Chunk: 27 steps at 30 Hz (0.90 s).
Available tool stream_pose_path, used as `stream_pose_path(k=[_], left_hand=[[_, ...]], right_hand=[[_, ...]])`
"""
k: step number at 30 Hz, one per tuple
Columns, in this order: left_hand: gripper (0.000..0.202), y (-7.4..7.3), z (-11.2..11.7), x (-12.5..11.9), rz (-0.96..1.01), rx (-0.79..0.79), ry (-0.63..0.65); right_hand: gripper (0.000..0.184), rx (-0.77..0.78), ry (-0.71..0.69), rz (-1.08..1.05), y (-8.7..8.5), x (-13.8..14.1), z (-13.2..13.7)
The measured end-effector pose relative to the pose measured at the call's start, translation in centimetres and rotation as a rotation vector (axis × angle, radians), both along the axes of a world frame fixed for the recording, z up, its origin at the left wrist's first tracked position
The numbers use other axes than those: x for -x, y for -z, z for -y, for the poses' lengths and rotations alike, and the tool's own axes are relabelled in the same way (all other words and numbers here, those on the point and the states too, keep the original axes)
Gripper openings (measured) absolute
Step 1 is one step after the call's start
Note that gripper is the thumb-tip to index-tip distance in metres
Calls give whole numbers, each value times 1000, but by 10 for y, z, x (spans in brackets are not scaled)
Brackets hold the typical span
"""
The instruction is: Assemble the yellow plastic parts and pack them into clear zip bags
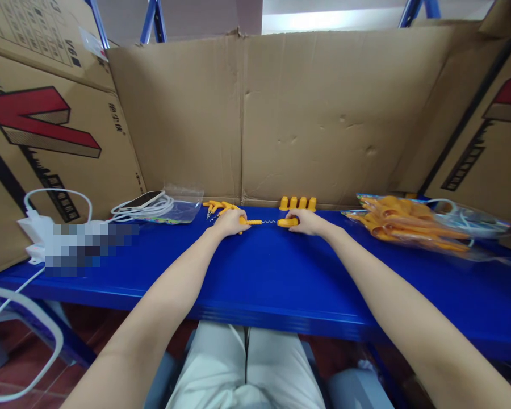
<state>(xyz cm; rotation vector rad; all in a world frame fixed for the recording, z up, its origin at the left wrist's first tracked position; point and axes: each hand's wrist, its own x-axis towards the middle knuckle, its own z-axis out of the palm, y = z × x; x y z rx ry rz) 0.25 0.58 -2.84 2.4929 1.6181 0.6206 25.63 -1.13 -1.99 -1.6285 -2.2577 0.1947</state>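
Note:
My left hand (231,223) is closed on a yellow corkscrew; its ridged yellow shaft (254,222) and silver spiral (269,222) stick out to the right, just above the blue tabletop. Opposite the spiral's tip, my right hand (305,222) grips a yellow plastic sleeve (287,223) lying sideways, with a small gap between the two. Behind my left hand lies a pile of yellow corkscrew handles (216,205), some with metal spirals showing. Several yellow sleeves (298,203) stand upright in a row behind my right hand.
Plastic bags of yellow parts (409,223) lie at the right. On the left are a phone (143,200) with a coiled white cable (164,205), a clear bag (190,205) and a white charger (40,230). Cardboard walls (187,125) enclose the blue table (264,278).

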Motion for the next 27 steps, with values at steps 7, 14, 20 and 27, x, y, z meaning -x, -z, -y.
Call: stream_pose_path(k=[7,14,20,27], left_hand=[[20,-1,0,1,3,-40,11],[20,-1,1,0,23,-19,32],[23,-1,2,0,4,-45,16],[25,-2,4,-4,-37,-75,40]], right_hand=[[28,-38,-19,-41,-1,4,1],[29,-66,-40,-34,-2,6,2],[33,-78,-4,23,2,4,-2],[30,-91,-124,-94,-1,12,4]])
